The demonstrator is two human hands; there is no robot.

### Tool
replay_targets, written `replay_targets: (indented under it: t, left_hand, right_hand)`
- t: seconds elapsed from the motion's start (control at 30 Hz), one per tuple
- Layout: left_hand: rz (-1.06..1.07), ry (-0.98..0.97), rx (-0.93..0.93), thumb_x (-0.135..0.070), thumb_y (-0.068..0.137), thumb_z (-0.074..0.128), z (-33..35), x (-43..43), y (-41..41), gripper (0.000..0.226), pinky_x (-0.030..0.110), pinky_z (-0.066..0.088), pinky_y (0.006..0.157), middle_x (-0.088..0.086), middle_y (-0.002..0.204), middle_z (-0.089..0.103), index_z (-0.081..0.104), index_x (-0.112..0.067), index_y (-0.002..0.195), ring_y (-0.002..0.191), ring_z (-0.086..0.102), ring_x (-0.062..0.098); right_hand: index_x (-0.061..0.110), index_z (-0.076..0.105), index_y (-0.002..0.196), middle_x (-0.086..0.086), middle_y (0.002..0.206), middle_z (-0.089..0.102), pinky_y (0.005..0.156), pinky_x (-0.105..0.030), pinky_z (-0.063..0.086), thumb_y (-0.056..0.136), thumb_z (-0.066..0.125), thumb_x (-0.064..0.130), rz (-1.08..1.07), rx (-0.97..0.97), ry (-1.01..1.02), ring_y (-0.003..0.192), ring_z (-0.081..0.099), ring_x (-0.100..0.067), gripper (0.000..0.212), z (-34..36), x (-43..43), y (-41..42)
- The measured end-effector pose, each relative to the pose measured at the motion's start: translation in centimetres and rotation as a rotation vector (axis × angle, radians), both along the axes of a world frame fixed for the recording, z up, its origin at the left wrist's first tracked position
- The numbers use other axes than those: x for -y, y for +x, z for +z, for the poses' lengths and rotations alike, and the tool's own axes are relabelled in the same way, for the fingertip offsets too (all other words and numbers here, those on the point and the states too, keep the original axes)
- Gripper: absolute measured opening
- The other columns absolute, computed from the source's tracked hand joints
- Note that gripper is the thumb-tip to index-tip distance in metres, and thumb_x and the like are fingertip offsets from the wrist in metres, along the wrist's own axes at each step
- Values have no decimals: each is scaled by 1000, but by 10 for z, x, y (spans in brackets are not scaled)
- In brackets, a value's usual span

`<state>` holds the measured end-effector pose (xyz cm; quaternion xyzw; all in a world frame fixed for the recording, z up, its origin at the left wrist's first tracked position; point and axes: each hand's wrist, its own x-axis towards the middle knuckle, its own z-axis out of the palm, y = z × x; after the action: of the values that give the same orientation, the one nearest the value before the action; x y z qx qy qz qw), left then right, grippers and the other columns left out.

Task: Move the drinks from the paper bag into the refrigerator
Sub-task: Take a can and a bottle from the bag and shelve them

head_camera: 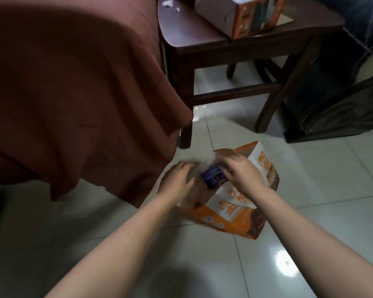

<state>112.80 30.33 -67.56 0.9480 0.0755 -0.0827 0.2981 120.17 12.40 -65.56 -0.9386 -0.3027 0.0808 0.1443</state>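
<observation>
Both hands at an open paper bag on a tiled floor.

A rust-brown cloth (73, 87) drapes at left; a dark wooden chair (220, 48) stands behind, carrying an orange-and-white printed carton (241, 16). The orange-and-white paper bag (235, 214) stands on the pale glossy floor tiles (310, 190). The left hand (177, 179) lies open, fingers spread on the bag's left edge. The right hand (243, 171) is closed on a dark purple drink pack (211, 176) in the bag's mouth.

The paper bag (230, 214) stands on the floor (310, 190), before the chair (224, 52), right of the cloth (73, 93).
</observation>
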Motion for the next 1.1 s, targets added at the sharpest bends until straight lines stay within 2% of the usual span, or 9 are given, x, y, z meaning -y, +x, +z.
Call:
replay_targets:
  t: [0.1, 0.17, 0.3, 0.43, 0.6, 0.73, 0.87, 1.0, 1.1]
  left_hand:
    - [-27, -4, -33, -19, 88, 53, -24, 14, 7, 38, 34, 41, 93, 7, 126, 52, 48, -15, 126, 115, 49, 26]
    - [-44, -24, -39, -17, 87, 53, -33, 25, 12, 38, 33, 41, 88, 7, 125, 53, 50, -16, 125, 113, 50, 26]
    - [-69, -34, -81, -16, 85, 54, -50, 36, 26, 43, 34, 42, 93, 8, 129, 51, 48, -19, 127, 116, 48, 28]
    - [-98, 11, -146, -20, 87, 54, -63, 39, 39, 54, 37, 39, 100, 7, 140, 41, 35, -19, 137, 124, 40, 28]
    - [-56, 48, -218, -35, 84, 59, -82, 51, 49, 66, 38, 40, 99, 9, 142, 39, 26, -20, 139, 126, 40, 29]
    - [16, 109, -219, -33, 83, 62, -93, 62, 51, 71, 37, 34, 103, 13, 142, 33, 24, -16, 140, 129, 34, 30]
    - [54, 64, -200, -33, 82, 62, -90, 66, 44, 69, 38, 33, 101, 16, 140, 32, 27, -13, 138, 128, 30, 32]
    - [114, -84, -179, -31, 77, 67, -76, 55, 29, 68, 38, 42, 95, 13, 135, 36, 34, -17, 134, 122, 39, 30]
    - [121, -100, -174, -28, 73, 71, -59, 40, 19, 68, 36, 42, 95, 13, 129, 43, 38, -17, 132, 119, 42, 29]
  right_hand:
    - [6, 66, 93, -15, 89, 68, 68, -40, 48, 81, 61, 16, 21, 36, -66, 89, 59, -36, 17, -14, 9, -1]
    - [8, 65, 92, -14, 88, 68, 64, -40, 47, 82, 58, 19, 7, 6, -109, 86, 59, -35, 17, -18, 13, -7]
    - [13, 62, 102, -9, 97, 65, 68, -37, 46, 86, 52, 25, -94, -75, -162, 95, 56, -30, 22, -27, 22, -14]
    - [16, 58, 112, -7, 106, 62, 73, -35, 46, 84, 53, 24, -119, -144, -238, 103, 54, -26, 30, -32, 31, -20]
    - [18, 55, 114, -7, 107, 61, 73, -36, 46, 86, 52, 28, -161, -171, -259, 103, 55, -26, 30, -43, 41, -26]
    - [15, 57, 107, -6, 105, 62, 73, -35, 45, 88, 49, 29, -180, -174, -248, 100, 57, -25, 25, -46, 44, -31]
    - [14, 57, 104, -7, 104, 62, 71, -34, 44, 87, 50, 27, -184, -173, -217, 99, 56, -25, 23, -51, 47, -32]
    - [13, 56, 109, -9, 105, 61, 74, -35, 45, 86, 52, 24, -172, -171, -209, 100, 55, -27, 26, -51, 45, -32]
    - [12, 58, 106, -10, 103, 63, 73, -37, 47, 84, 54, 22, -169, -154, -190, 99, 55, -28, 24, -49, 38, -30]
